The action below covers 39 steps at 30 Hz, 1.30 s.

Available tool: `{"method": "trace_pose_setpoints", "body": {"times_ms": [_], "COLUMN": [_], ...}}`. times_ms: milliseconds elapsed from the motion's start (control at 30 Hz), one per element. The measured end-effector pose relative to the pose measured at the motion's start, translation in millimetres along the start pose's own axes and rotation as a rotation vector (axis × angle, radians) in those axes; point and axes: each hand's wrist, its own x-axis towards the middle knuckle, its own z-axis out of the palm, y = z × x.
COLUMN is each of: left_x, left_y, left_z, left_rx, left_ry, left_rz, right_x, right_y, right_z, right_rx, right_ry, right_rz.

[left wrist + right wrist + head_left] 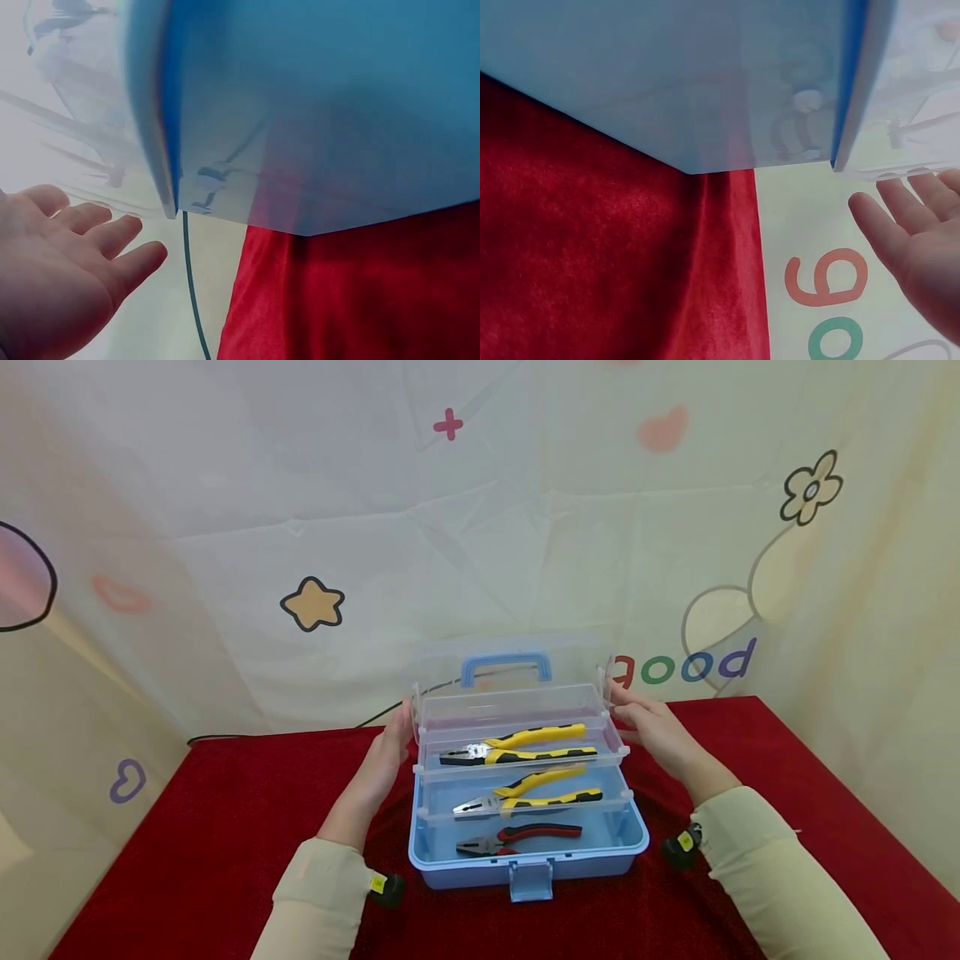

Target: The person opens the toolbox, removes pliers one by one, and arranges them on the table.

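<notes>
A light blue toolbox point(592, 865) stands unlatched, with its clear lid point(581, 647) raised and its clear trays fanned up. In the upper tray lie yellow-and-black pliers point(540, 755). Another yellow-and-black pair of pliers point(558, 798) lies in the lower tray. Red-and-black pliers point(543, 831) rest in the blue base, partly hidden by its front rim. My left hand point(384, 758) is at the lid's left side, fingers extended. At its right side is my right hand point(660, 737), fingers also stretched out. Both hold nothing; whether fingertips touch the lid I cannot tell.
The toolbox sits on a table with a red velvet cloth point(247, 827). Behind it hangs a pale printed curtain point(360, 460). A dark cable point(378, 714) runs along the back behind the toolbox. The blue front latch point(531, 883) hangs down.
</notes>
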Motion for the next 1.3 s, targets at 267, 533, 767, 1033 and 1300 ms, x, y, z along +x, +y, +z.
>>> {"method": "trace_pose_setpoints", "body": {"times_ms": [267,533,767,1033,1300], "left_x": [2.4,5.2,5.0,4.6,8.4], "left_y": [-7.1,-11.8,-14.5,-19.6,-23.2], "left_z": [0.4,2.8,4.3,6.1,6.5], "left_rx": [-0.027,-0.059,-0.077,-0.128,-0.225], "left_ry": [-0.032,-0.054,-0.056,-0.037,-0.020], "left_rz": [0.017,-0.026,-0.103,-0.146,-0.185], "right_x": [3.8,5.3,5.5,7.4,7.7], "right_y": [2.3,7.5,8.2,8.9,8.8], "right_z": [3.6,8.1,10.1,12.6,15.2], "right_rx": [0.028,0.001,0.000,0.011,0.060], "right_ry": [-0.001,-0.012,-0.004,-0.011,-0.031], "right_rz": [0.024,0.058,0.058,0.063,0.086]}}
